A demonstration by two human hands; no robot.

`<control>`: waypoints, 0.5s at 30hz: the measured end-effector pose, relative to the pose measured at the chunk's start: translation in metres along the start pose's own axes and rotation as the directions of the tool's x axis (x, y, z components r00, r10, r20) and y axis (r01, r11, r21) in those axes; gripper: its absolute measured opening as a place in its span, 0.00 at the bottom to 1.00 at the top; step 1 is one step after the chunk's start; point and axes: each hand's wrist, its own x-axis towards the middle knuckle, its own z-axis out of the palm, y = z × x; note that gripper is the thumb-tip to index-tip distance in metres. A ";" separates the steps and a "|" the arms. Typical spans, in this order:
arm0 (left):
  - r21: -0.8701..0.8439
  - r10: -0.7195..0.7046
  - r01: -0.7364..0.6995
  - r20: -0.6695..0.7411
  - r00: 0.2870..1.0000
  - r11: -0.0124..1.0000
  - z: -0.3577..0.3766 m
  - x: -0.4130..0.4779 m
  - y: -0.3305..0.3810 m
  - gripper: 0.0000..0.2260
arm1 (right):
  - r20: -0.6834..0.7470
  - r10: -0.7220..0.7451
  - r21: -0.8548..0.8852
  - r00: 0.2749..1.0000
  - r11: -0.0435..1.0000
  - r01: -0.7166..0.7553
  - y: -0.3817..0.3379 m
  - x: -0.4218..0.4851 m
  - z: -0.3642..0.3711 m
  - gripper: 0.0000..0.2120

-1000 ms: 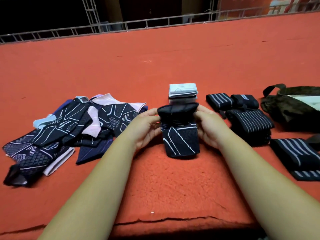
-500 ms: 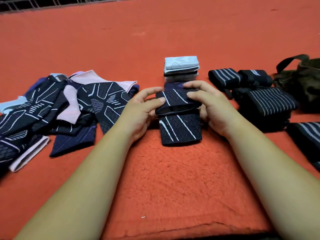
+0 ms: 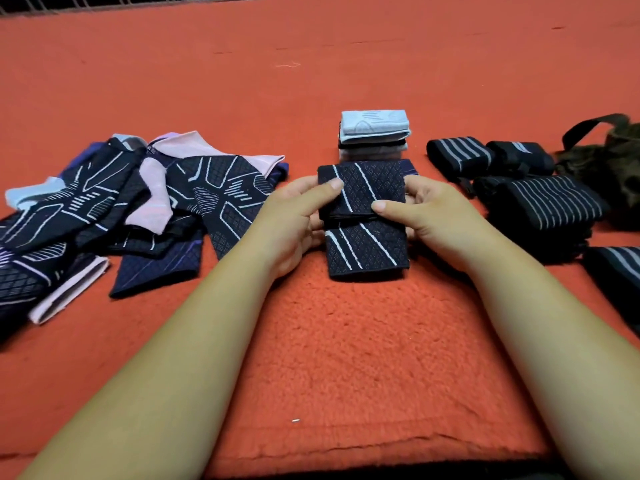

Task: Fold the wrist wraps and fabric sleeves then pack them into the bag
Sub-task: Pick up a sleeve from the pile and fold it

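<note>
Gripped a black diamond-knit fabric sleeve [image 3: 363,244] at both side edges with left hand [image 3: 294,216] and right hand [image 3: 429,216], at the centre of the orange fleece mat [image 3: 346,358].

Curled left fingers under the sleeve's left edge, thumb pressed flat on the doubled-over far flap; curled right fingers round the right edge likewise, thumb laid across the flap's near hem. Sat right beside, on the near side of, a stack of folded sleeves [image 3: 374,133], pale blue on top. To the left, a loose pile of unfolded sleeves [image 3: 138,209] in black, navy and pink. To the right, rolled striped wrist wraps [image 3: 540,199]; beyond them, at the far right edge, a dark camouflage bag [image 3: 616,161] with a black strap.
</note>
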 end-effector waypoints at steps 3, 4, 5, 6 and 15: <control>0.065 -0.036 0.031 0.084 0.996 0.997 -0.002 -0.001 -0.004 0.15 | -0.049 -0.033 -0.021 0.998 0.999 0.032 0.001 0.002 0.000 0.15; 0.077 -0.040 0.034 0.071 0.997 0.996 -0.002 -0.001 -0.005 0.15 | -0.057 -0.041 -0.029 0.997 0.999 0.040 0.001 0.002 0.000 0.15; 0.083 -0.038 0.034 0.050 0.998 0.996 -0.002 0.000 -0.005 0.14 | -0.054 -0.050 -0.042 0.997 0.998 0.047 0.000 0.002 0.000 0.15; 0.082 -0.030 0.027 0.035 0.999 0.996 -0.003 0.001 -0.006 0.14 | -0.044 -0.054 -0.060 0.998 0.997 0.052 0.000 0.002 0.000 0.15; -0.136 0.009 -0.009 0.002 1.000 0.991 -0.008 0.008 -0.003 0.20 | 0.028 0.033 0.223 0.999 0.974 -0.039 0.002 0.006 -0.002 0.18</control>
